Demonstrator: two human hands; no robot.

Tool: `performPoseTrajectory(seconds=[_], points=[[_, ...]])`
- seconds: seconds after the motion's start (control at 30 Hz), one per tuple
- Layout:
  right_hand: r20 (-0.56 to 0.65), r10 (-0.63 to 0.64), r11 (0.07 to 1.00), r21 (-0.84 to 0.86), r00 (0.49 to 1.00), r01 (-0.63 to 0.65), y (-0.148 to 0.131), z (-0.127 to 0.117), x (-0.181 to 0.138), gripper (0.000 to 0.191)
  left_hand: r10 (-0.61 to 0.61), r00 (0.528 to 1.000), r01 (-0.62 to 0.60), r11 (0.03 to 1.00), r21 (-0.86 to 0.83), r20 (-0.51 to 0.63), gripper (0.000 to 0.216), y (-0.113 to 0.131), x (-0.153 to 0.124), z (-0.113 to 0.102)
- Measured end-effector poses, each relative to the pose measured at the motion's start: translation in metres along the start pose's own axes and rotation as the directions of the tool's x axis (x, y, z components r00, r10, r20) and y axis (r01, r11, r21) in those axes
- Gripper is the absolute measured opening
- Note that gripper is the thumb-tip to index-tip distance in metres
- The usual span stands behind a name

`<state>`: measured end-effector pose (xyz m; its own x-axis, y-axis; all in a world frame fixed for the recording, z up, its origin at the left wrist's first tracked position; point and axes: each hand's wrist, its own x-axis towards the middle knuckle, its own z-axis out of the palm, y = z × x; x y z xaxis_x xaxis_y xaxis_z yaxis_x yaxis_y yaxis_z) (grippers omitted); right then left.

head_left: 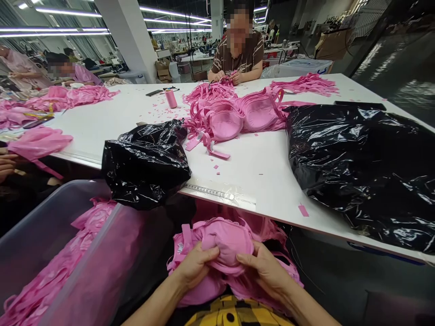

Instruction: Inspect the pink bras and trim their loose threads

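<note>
Item held: pink padded bra cup piece point(226, 242), topmost of a bundle of like pink pieces point(234, 271) resting in the person's lap, below the near edge of the table
Left hand point(193, 267): grips the left side of the cup; thumb on top of the fabric, fingers curled under it and pressed together
Right hand point(267, 271): grips the right side of the cup; thumb laid over the fabric edge, fingers closed beneath, pinching the cloth
Clothing below: yellow and black patterned garment point(234, 314) under the bundle
Bin, left: translucent plastic tub point(44, 226) beside the lap, filled with pink fabric
Table: white worktable point(251, 172) with a measuring tape point(204, 191) fixed along its near edge
Bag, near: small black plastic bag point(146, 165) overhanging the table edge above the tub
Bag, right: large black plastic bag point(367, 167) lying on the table's right side
Table centre: stack of pink bras point(234, 117) with loose straps and scraps about it
Spool: pink thread spool point(171, 98), upright, further back
Co-worker, opposite: person in a striped brown shirt point(239, 56), hands on pink straps at the far edge
Co-worker, left: person in pink point(73, 72) at the far left
</note>
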<state>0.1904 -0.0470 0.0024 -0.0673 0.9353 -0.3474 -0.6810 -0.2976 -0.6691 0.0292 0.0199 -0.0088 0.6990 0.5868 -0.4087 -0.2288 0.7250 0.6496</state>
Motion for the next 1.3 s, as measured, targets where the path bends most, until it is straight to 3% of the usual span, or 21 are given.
performPoseTrajectory(seconds=[0.1,0.33,0.5,0.6,0.67,0.73,0.8,0.83,0.87,0.93,1.0,1.07,1.2,1.3], points=[[-0.006,0.021,0.998,0.057,1.000,-0.021,0.002,-0.005,0.004,0.033,0.023,1.000,-0.023,1.000,0.021,0.005,0.022,0.001,-0.002,0.002],[-0.003,0.043,0.982,0.182,0.999,-0.042,0.013,-0.017,0.009,0.023,0.060,0.975,-0.061,0.998,0.002,-0.212,0.024,-0.004,-0.001,0.006],[-0.018,0.045,0.995,0.088,0.999,-0.043,0.008,-0.010,0.011,0.031,0.124,0.976,-0.098,0.985,0.143,-0.182,0.023,-0.006,-0.001,0.016],[-0.143,-0.024,0.998,0.058,0.989,0.033,0.008,-0.017,0.013,0.031,0.109,0.962,-0.069,0.984,0.165,-0.249,0.024,-0.003,-0.003,0.009],[-0.253,-0.093,0.995,-0.049,0.963,0.083,0.008,-0.025,0.013,0.032,0.118,0.945,-0.049,0.973,0.224,-0.304,0.024,0.002,-0.006,0.000],[-0.281,-0.191,0.956,-0.270,0.941,0.114,0.007,-0.031,0.013,0.031,0.243,0.907,-0.108,0.924,0.366,-0.344,0.022,0.011,-0.010,-0.004],[-0.208,-0.244,0.879,-0.459,0.947,0.126,0.005,-0.033,0.012,0.030,0.466,0.820,-0.226,0.797,0.560,-0.332,0.019,0.023,-0.014,-0.001],[-0.159,-0.239,0.855,-0.502,0.958,0.130,0.004,-0.031,0.011,0.029,0.552,0.783,-0.266,0.715,0.647,-0.288,0.030,0.030,-0.014,0.003],[-0.110,-0.220,0.848,-0.513,0.969,0.134,0.003,-0.029,0.010,0.029,0.582,0.783,-0.278,0.643,0.713,-0.219,0.047,0.036,-0.014,0.008],[-0.022,-0.179,0.853,-0.502,0.984,0.144,0.001,-0.024,0.007,0.029,0.498,0.864,-0.241,0.537,0.808,-0.073,0.065,0.044,-0.009,0.021],[0.012,-0.188,0.835,-0.524,0.982,0.166,-0.002,-0.022,0.005,0.029,0.370,0.929,-0.171,0.440,0.882,-0.004,0.043,0.047,0.002,0.031],[-0.041,-0.250,0.807,-0.561,0.967,0.185,-0.006,-0.025,0.005,0.030,0.314,0.949,-0.098,0.395,0.913,-0.034,0.012,0.045,0.015,0.036],[-0.227,-0.313,0.866,-0.466,0.922,0.179,-0.009,-0.035,0.008,0.038,0.242,0.958,-0.018,0.582,0.813,-0.152,0.018,0.036,0.034,0.039],[-0.200,-0.198,0.928,-0.354,0.960,0.117,-0.007,-0.038,0.007,0.044,0.287,0.937,-0.055,0.684,0.727,-0.199,0.019,0.028,0.036,0.039]])
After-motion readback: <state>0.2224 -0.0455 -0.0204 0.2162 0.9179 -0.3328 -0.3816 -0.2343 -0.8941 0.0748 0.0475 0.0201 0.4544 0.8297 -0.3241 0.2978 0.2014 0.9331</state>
